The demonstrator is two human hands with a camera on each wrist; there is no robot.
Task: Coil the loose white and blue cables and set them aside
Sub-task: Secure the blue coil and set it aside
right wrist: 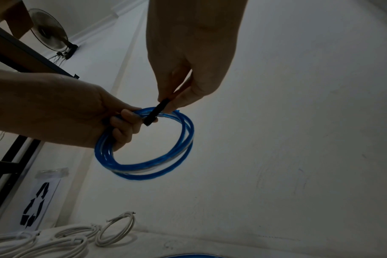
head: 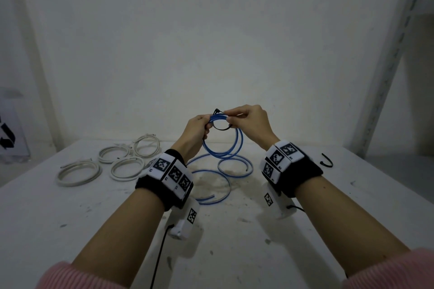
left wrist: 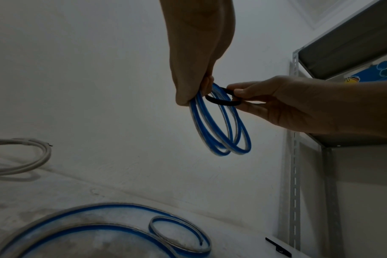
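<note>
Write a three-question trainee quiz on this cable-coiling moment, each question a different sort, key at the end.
1. True or false: the blue coil lies flat on the table.
2. Multiple choice: what does the right hand pinch? A) a white cable end B) the black tie C) nothing
3. Fill in: the white coils lie on the person's ____ side of the table.

Key:
1. False. The left hand holds it in the air, its grip round the bundled loops.
2. B. The tie wraps around the loops near the left hand's grip.
3. Left. Loose blue cable lies below the hands.
</note>
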